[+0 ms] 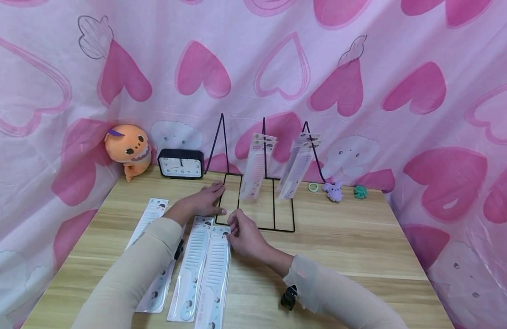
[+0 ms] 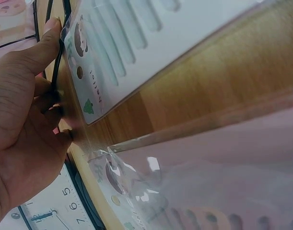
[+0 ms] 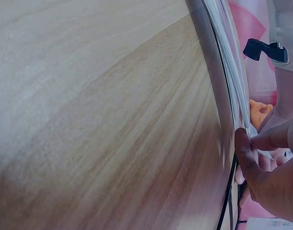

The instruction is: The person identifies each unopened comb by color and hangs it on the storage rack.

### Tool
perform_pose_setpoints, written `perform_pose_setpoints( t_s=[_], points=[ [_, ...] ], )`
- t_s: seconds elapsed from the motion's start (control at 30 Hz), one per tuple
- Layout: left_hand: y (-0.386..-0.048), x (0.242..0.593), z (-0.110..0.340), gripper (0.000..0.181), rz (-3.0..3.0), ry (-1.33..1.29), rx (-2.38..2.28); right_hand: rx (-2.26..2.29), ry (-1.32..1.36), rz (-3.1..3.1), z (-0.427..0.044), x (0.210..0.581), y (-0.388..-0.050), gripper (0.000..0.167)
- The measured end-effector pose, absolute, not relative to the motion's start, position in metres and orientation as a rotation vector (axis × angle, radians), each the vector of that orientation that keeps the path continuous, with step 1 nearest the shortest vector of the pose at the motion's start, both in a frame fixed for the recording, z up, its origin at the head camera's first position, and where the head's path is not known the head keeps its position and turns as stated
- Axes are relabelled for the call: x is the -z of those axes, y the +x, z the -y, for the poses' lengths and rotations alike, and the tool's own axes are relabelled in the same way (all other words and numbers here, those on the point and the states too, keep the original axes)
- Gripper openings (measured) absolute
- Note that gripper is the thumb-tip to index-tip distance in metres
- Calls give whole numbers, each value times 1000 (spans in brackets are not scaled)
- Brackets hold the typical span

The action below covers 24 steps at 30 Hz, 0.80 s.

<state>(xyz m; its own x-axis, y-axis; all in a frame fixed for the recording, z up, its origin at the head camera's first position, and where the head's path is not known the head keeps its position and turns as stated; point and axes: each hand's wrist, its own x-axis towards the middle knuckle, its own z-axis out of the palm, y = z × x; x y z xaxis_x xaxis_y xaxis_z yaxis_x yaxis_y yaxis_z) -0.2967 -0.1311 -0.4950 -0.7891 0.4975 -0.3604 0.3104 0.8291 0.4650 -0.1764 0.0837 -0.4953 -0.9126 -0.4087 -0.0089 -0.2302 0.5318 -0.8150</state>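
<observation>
A black wire rack stands on the table with two sets of packaged pink combs hanging from it. My left hand is at the rack's left side, its thumb and bent fingers against the black wire in the left wrist view. My right hand pinches the top corner of a packaged pale-green comb between thumb and fingers, clearest in the right wrist view. Beside that pack lie another pale-green comb pack and, farther left, more packs, partly hidden by my left forearm.
Behind my left hand stand a black-framed clock and an orange plush toy. Right of the rack are a small ring, a purple plush toy and a green ball. A pink heart-patterned curtain hangs behind.
</observation>
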Motion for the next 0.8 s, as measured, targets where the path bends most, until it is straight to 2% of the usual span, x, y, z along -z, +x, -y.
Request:
perform_pose_setpoints(
  t_s=[0.8],
  points=[
    [-297, 495, 131, 96, -2540, 632, -521, 1449, -438, -2518, -84, 495, -176, 32]
  ],
)
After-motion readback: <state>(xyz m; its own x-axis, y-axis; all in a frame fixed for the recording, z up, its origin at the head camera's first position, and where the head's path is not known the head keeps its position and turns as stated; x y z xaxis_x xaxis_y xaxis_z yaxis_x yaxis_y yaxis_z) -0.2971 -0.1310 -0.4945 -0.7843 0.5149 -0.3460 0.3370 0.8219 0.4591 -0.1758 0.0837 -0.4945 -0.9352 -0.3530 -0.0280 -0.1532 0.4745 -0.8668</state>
